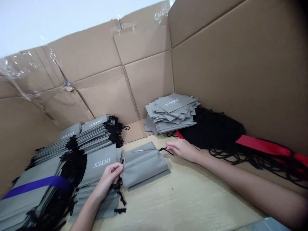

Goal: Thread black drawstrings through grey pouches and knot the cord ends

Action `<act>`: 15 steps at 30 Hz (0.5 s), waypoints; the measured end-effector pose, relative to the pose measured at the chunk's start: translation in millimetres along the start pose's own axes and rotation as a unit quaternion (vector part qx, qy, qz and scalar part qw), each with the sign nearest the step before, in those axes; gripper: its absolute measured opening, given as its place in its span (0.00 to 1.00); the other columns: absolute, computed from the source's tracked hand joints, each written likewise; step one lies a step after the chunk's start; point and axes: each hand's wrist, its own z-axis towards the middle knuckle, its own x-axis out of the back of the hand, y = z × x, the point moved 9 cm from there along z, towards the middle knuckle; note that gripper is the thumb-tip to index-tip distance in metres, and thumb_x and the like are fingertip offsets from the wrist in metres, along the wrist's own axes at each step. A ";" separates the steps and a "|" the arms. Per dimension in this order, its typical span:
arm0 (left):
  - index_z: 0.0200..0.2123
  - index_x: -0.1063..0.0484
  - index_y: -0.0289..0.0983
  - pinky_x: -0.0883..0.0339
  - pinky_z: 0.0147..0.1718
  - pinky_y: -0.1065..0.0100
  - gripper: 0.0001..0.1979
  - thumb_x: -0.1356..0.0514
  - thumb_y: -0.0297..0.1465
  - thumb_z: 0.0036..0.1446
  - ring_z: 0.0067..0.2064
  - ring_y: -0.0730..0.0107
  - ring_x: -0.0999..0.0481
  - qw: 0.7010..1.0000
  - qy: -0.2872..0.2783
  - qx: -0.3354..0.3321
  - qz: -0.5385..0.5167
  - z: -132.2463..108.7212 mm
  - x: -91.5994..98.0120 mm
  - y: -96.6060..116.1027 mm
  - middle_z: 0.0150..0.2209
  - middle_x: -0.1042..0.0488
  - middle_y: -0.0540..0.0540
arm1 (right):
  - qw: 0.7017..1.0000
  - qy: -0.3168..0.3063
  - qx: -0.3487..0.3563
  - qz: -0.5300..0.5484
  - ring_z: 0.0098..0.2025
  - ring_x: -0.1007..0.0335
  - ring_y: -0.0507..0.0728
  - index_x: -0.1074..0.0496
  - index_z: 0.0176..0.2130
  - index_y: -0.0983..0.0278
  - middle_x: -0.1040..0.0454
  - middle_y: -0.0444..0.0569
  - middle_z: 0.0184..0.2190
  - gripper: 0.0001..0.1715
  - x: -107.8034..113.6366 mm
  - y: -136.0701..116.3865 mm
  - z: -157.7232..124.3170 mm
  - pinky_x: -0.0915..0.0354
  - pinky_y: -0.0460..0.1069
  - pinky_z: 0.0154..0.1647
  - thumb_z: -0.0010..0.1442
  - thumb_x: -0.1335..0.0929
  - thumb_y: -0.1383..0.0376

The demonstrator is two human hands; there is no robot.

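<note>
A grey fabric pouch (144,166) lies flat on the pale tabletop (183,199) in front of me. My left hand (109,176) pinches its left edge, fingers closed on the cloth. My right hand (181,149) rests at the pouch's far right corner, fingers pinched on a black cord (163,149) next to a thin metal threading needle (144,149) lying on the pouch.
Stacks of grey INTEX pouches with black drawstrings (96,144) fill the left side, one bundle banded in blue (45,182). A pile of unstrung grey pouches (172,112) sits at the back. Black cords tied with red ribbon (216,131) lie right. Cardboard walls (240,70) surround the table.
</note>
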 end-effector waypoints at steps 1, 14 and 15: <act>0.21 0.36 0.35 0.64 0.17 0.75 0.21 0.41 0.48 0.49 0.17 0.81 0.55 1.000 -0.002 0.000 -0.002 -0.6 -1.2 1.1 0.16 0.46 0.57 | 1.000 0.003 0.001 -0.005 0.28 0.35 0.53 0.32 0.25 0.63 0.29 0.45 0.24 0.15 3.2 1.9 0.0 0.45 0.45 0.29 0.60 0.41 0.68; 0.20 0.37 0.35 0.66 0.16 0.76 0.24 0.36 0.50 0.39 0.15 0.83 0.57 0.997 0.052 0.058 0.013 7.0 19.2 -18.7 0.13 0.51 0.60 | 0.996 -0.067 -0.001 -0.055 0.28 0.30 0.54 0.27 0.28 0.61 0.25 0.44 0.25 0.14 -6.5 28.2 -3.9 0.44 0.45 0.28 0.60 0.39 0.64; 0.20 0.39 0.36 0.66 0.16 0.76 0.24 0.36 0.50 0.38 0.15 0.83 0.58 0.996 0.059 0.060 0.001 7.7 20.0 -20.5 0.13 0.52 0.61 | 0.996 -0.076 0.000 -0.054 0.28 0.30 0.54 0.26 0.30 0.60 0.24 0.44 0.25 0.14 -8.0 28.2 -4.0 0.44 0.45 0.28 0.60 0.39 0.62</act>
